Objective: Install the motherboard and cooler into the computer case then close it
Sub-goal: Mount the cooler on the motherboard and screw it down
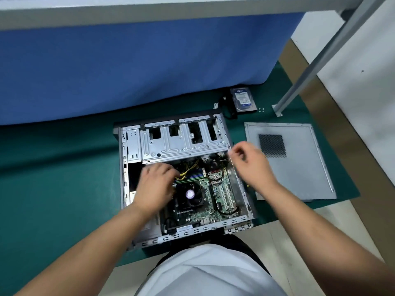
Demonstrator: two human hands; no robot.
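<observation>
An open computer case (149, 144) lies on its side on a green mat. Inside it sits the green motherboard (205, 208), with the black fan cooler (190, 195) on top. My left hand (156, 186) reaches into the case beside the cooler, fingers curled at the yellow and black cables (188, 170); whether it grips them I cannot tell. Above the case's right edge, my right hand (250, 161) hovers with loosely curled fingers and holds nothing I can see. The grey side panel (299, 167) lies flat to the right of the case.
A hard drive (243, 99) with a black cable (229, 112) lies behind the case, small screws (261, 110) beside it. A blue cloth-covered table (128, 71) rises at the back. A metal frame leg (299, 86) stands at the right. The mat's edge meets bare floor at the right.
</observation>
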